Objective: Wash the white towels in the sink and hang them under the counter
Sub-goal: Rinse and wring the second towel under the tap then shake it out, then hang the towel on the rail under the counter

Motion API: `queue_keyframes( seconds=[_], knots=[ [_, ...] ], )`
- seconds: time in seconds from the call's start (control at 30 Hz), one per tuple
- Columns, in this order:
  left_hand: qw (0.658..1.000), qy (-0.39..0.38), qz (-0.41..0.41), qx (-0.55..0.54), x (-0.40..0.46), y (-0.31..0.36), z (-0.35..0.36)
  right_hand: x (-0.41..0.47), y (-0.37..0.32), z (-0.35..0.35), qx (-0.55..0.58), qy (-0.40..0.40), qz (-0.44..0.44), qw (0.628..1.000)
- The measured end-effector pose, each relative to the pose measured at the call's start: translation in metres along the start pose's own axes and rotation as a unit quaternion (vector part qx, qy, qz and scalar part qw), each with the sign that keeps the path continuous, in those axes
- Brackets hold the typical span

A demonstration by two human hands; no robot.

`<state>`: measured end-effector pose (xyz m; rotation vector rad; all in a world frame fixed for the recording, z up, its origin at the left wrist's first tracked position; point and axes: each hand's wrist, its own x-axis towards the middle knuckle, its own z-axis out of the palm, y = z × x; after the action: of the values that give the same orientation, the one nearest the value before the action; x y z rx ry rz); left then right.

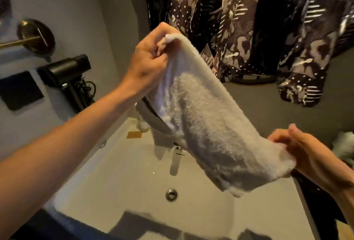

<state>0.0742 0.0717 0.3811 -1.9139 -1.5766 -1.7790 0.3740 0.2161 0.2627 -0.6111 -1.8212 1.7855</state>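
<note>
A white towel point(206, 121) hangs stretched in the air above the white sink point(134, 178). My left hand point(151, 61) pinches its upper corner, high and toward the back. My right hand point(306, 155) grips the lower corner at the right, closer to me. The towel sags between the two hands and hides most of the faucet point(175, 159). The drain point(171, 194) shows in the basin below the towel.
A black hair dryer point(67, 75) hangs on the left wall under a round brass fitting point(36, 36). Dark patterned fabric point(239, 19) hangs behind the sink. Something pale and fluffy point(344, 144) lies at the right edge on the counter.
</note>
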Motion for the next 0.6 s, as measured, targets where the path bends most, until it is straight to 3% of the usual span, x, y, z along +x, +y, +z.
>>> queue_keyframes(
  seconds=[0.1,0.17,0.23,0.3,0.43,0.5,0.57,0.6],
  knots=[
    [0.977,-0.185,0.056,-0.091,0.016,0.057,0.042,-0.022,-0.017,0.025,-0.081,0.015,-0.101,0.991],
    [0.953,-0.267,0.065,-0.131,0.009,0.086,0.075,-0.043,-0.017,0.063,-0.085,-0.001,-0.092,0.992],
    [0.952,-0.277,0.031,-0.131,-0.001,0.092,0.098,-0.065,-0.010,0.085,-0.035,0.023,-0.063,0.997],
    [0.964,-0.228,-0.037,-0.128,-0.015,0.090,0.118,-0.096,-0.003,0.085,0.011,0.054,-0.049,0.997],
    [0.957,-0.208,-0.193,-0.062,-0.084,0.079,0.197,-0.175,0.016,0.063,-0.020,0.125,0.010,0.992],
    [0.918,-0.200,-0.334,-0.077,-0.151,0.070,0.246,-0.201,0.036,0.049,-0.035,0.169,0.044,0.984],
    [0.846,-0.184,-0.483,-0.130,-0.230,0.069,0.293,-0.235,0.064,0.022,-0.011,0.266,0.106,0.958],
    [0.791,-0.174,-0.562,-0.172,-0.267,0.073,0.309,-0.253,0.078,0.009,0.024,0.305,0.135,0.942]
  ],
)
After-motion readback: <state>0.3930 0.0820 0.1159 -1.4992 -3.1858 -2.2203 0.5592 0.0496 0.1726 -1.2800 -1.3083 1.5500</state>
